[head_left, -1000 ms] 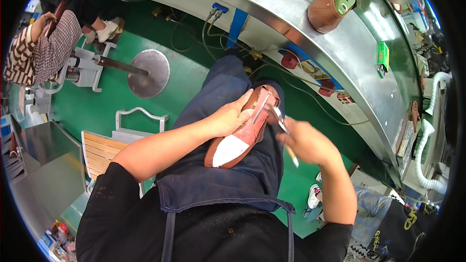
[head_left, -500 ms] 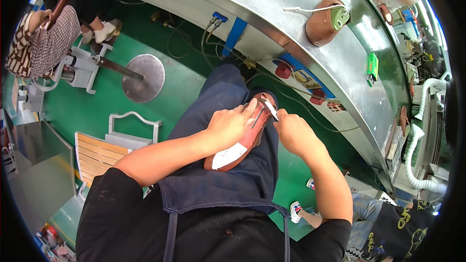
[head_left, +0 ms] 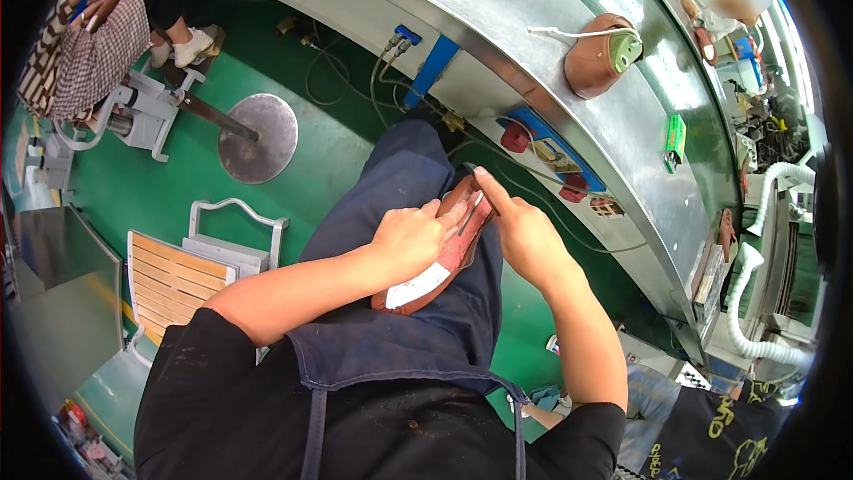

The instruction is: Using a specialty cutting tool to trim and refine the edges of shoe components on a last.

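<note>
Across my thighs rests a brown shoe (head_left: pixel 456 250), its reddish underside turned up. The underside bears a white patch at the near end and a narrow dark strip along the middle. My left hand (head_left: pixel 412 238) grips the shoe from the left, fingers lying over its underside. At the far end, my right hand (head_left: pixel 530 237) is closed on a slim metal tool (head_left: pixel 471 167) with a dark tip, the index finger stretched along it. The palm hides most of the tool, so its exact kind cannot be made out.
On the metal workbench (head_left: pixel 498 27) ahead stand a brown shoe on a green last (head_left: pixel 600 58) and a green box (head_left: pixel 675 142). Cables (head_left: pixel 569 240) hang beneath it. Left are a slatted chair (head_left: pixel 173 276), a round metal base (head_left: pixel 258 138) and a seated person (head_left: pixel 107 44).
My right hand has shifted toward the shoe's far end, its index finger now extended along the tool. My left hand still grips the shoe. The view has shifted slightly.
</note>
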Demonstrator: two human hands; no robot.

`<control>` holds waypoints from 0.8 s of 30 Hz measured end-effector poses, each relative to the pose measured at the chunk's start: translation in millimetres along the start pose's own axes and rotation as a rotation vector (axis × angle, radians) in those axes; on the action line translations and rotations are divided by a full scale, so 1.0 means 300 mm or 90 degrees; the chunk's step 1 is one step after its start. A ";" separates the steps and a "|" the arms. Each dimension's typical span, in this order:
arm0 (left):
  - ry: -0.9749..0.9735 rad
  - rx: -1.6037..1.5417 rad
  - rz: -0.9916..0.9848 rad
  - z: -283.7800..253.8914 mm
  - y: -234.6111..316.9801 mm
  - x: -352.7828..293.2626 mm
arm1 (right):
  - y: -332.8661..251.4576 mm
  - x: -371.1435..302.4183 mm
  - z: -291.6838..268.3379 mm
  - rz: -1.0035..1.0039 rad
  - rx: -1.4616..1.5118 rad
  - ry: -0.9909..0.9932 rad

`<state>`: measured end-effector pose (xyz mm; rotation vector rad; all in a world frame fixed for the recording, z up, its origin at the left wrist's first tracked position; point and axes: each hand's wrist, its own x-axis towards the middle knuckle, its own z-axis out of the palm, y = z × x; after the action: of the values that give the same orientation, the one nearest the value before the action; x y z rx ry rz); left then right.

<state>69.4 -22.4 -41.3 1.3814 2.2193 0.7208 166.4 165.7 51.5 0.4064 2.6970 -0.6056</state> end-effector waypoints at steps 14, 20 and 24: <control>0.008 -0.097 -0.002 0.000 -0.009 -0.136 | -0.024 -0.088 0.134 -0.040 0.102 0.099; 0.078 -0.198 -0.013 0.034 -0.040 -0.217 | -0.120 -0.143 0.115 -0.012 0.202 0.069; 0.135 -0.270 -0.069 0.027 -0.034 -0.215 | -0.121 -0.172 0.165 -0.018 0.160 0.037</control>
<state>94.0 -83.0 -48.6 1.0065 2.1079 1.2589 213.4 101.5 42.7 0.4560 2.6929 -0.9592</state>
